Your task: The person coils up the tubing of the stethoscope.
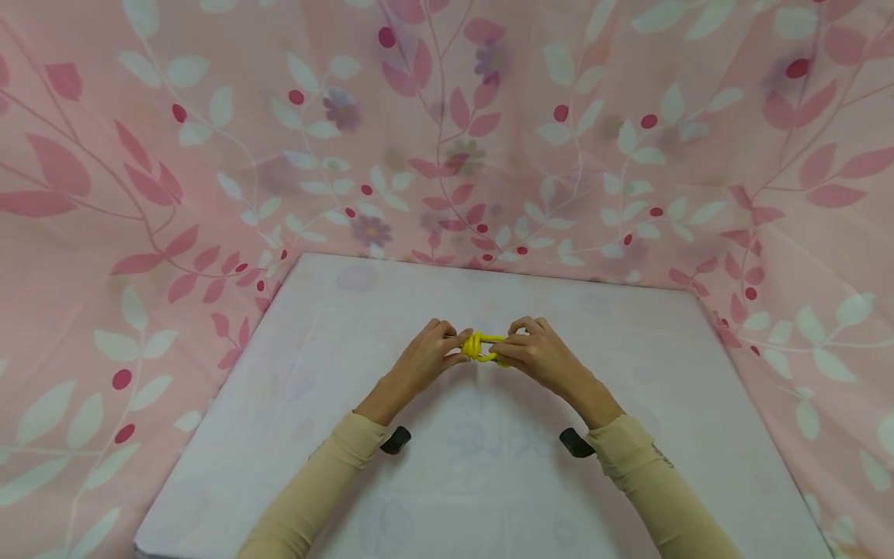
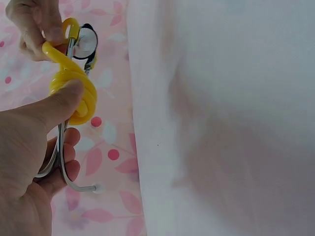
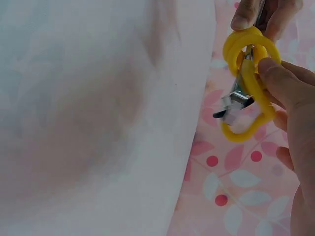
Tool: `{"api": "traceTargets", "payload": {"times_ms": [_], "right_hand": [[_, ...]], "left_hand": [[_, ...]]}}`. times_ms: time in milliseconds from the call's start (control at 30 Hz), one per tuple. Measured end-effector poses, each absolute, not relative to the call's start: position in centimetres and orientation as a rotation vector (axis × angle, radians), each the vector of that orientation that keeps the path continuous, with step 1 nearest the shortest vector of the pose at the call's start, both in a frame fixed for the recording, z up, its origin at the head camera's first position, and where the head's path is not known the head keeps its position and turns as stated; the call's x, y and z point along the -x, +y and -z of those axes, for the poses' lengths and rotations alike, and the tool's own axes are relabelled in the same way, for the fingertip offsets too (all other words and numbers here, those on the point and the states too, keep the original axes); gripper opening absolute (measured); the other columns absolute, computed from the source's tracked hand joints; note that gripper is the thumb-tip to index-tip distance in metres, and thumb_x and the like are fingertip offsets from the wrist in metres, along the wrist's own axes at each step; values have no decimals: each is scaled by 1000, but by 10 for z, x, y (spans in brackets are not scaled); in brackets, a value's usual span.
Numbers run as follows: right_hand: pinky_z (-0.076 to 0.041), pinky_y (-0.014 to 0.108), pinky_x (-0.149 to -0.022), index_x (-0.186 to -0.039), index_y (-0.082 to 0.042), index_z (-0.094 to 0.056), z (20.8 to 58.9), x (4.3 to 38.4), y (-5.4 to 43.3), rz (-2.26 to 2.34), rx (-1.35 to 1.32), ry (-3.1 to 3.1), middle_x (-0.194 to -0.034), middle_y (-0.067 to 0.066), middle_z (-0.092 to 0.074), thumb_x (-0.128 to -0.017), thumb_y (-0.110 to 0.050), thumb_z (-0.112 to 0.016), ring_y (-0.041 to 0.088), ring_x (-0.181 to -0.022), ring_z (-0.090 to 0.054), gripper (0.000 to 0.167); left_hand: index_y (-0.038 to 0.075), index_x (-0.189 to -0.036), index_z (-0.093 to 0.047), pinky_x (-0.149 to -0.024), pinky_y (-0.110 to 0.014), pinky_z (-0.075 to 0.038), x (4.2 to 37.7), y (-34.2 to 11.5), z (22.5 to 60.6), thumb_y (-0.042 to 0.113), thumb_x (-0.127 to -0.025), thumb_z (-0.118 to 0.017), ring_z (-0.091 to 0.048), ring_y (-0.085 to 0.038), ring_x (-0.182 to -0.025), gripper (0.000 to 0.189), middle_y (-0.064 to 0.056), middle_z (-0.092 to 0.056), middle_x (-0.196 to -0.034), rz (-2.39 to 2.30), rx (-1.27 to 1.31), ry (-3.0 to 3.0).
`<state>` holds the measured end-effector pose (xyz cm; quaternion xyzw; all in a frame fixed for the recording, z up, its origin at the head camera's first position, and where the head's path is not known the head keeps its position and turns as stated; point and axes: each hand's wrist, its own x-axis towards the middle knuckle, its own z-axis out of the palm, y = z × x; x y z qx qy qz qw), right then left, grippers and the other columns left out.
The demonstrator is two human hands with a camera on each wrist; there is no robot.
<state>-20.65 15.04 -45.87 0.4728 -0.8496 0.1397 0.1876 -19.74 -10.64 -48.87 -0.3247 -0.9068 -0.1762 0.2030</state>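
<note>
A stethoscope with yellow tubing [image 1: 472,347] is held above the white table, its tubing wound in a bundle round its own metal stems. My left hand [image 1: 429,353] grips the wound bundle [image 2: 87,102], thumb pressed on the coils. Below that thumb the bent metal ear tubes [image 2: 61,147] run past the fingers, and one pale ear tip [image 2: 97,189] shows. At the other end my right hand [image 1: 543,353] pinches a loop of the tubing [image 3: 257,91] between thumb and fingers. Close by hangs the round chest piece [image 2: 86,43], blurred in the right wrist view.
Beneath the hands lies a white-covered table [image 1: 482,481]. Pink cloth printed with leaves and berries [image 1: 447,140] hangs behind it and along both sides. A dark wrist-worn device shows under each forearm, at the left [image 1: 396,441] and the right [image 1: 576,442].
</note>
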Motion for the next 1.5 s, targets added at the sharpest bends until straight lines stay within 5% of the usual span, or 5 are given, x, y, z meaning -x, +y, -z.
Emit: {"api": "traceTargets", "payload": {"times_ms": [700, 867, 1100, 1267, 1500], "right_hand": [[-55, 41, -88, -117, -19, -73, 479, 202, 162, -590, -1202, -2466, -107, -3, -74, -87, -29, -75, 25, -111, -60, 31], [-56, 44, -87, -128, -12, -66, 476, 203, 164, -994, -978, -2407, -121, 6, -69, -80, -14, -82, 26, -113, -61, 51], [-58, 37, -75, -134, -12, -58, 481, 205, 160, -1004, -784, -2768, -124, 12, -65, -77, -35, -84, 25, -98, -65, 67], [-59, 40, -77, -118, -10, -66, 487, 207, 159, -1012, -739, -2750, -114, 11, -68, -74, -29, -87, 23, -89, -67, 53], [-57, 45, -82, -119, -9, -66, 491, 211, 163, -968, -729, -2674, -122, 12, -65, -73, -22, -88, 25, -93, -67, 53]], "left_hand": [[14, -128, -67, -74, -25, -54, 203, -103, 485, 27, -81, -79, -54, -20, -86, 51, -9, -65, -96, 537, 891, -2574], [15, -127, -68, -73, -24, -54, 205, -105, 491, 26, -79, -81, -53, -19, -86, 51, -8, -65, -95, 532, 850, -2569], [13, -131, -64, -78, -24, -54, 206, -99, 498, 27, -81, -80, -53, -17, -90, 55, -5, -64, -98, 503, 858, -2549], [8, -138, -57, -96, -32, -52, 204, -94, 500, 34, -85, -77, -56, -18, -97, 62, -6, -63, -106, 494, 859, -2579], [4, -149, -40, -119, -51, -28, 212, -100, 498, 32, -94, -66, -47, -30, -135, 67, -13, -56, -139, 603, 857, -2731]]}}
